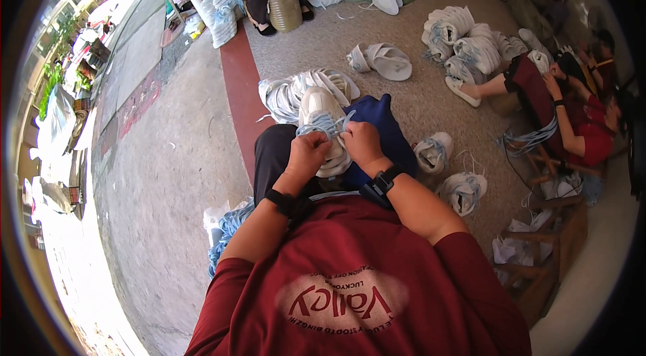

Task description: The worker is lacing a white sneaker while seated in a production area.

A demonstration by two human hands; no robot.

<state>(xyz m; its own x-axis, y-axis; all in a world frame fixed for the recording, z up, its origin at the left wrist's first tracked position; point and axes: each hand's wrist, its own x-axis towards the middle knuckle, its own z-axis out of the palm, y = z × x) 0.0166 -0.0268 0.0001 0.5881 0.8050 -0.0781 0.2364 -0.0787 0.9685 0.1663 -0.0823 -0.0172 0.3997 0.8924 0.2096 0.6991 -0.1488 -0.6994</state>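
Note:
On my lap lies a white sneaker (318, 100), its toe pointing away from me. Light blue shoelace (321, 122) crosses its upper. My left hand (308, 154) is closed at the left side of the lacing, its fingertips pinched on the lace. Over the right side, my right hand (363, 143) pinches a lace end that sticks up between the fingers. The eyelets under my fingers are partly hidden. A dark blue cloth (385, 120) covers my right thigh beside the shoe.
A row of stacked white shoes (276, 97) lies just beyond my knees. Single shoes (434, 152) sit on the floor to my right. Bundled blue laces (232, 225) hang at my left hip. Seated co-workers are at the far side and right, near more shoe piles (464, 43).

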